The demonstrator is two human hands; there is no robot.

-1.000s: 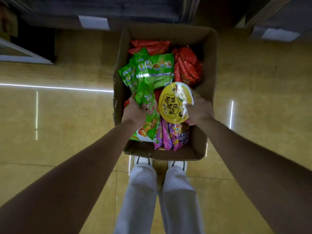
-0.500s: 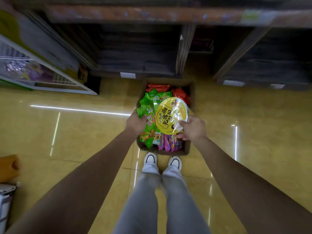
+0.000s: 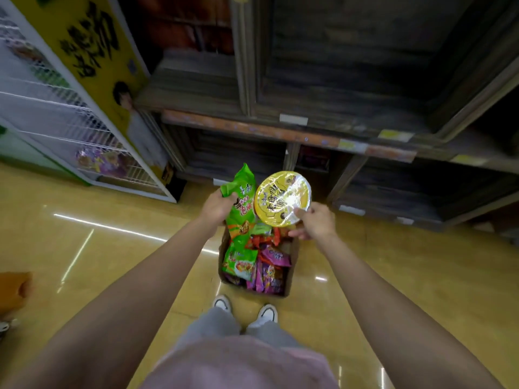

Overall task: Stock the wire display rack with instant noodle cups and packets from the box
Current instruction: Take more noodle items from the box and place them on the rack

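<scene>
From the head view, the left hand grips a green packet, fingers curled round its upper left edge; the packet hangs down from that grip, its top crumpled just above the knuckles and its lower end reaching toward the box beneath. The right hand pinches a yellow cup at the lower right of its rim, thumb on the shiny film lid, the other fingers curled underneath; the lid faces the camera and the cup sits up and to the left of that hand. Packet and cup are just beside each other between the two grips, the cup's left rim at the packet's right edge; whether they touch cannot be told. Directly below both hands the box stands open on the floor, holding more packets: green ones under the left grip, purple ones under the right, red ones between, closest beneath the cup. The person's shoes stand just on the near side of the box. Well to the left of the left hand, and farther away, is the white wire rack, with some purple goods on a low tier and a yellow side panel. Beyond both hands, dark wooden shelves run across, with small labels on their front edges.
</scene>
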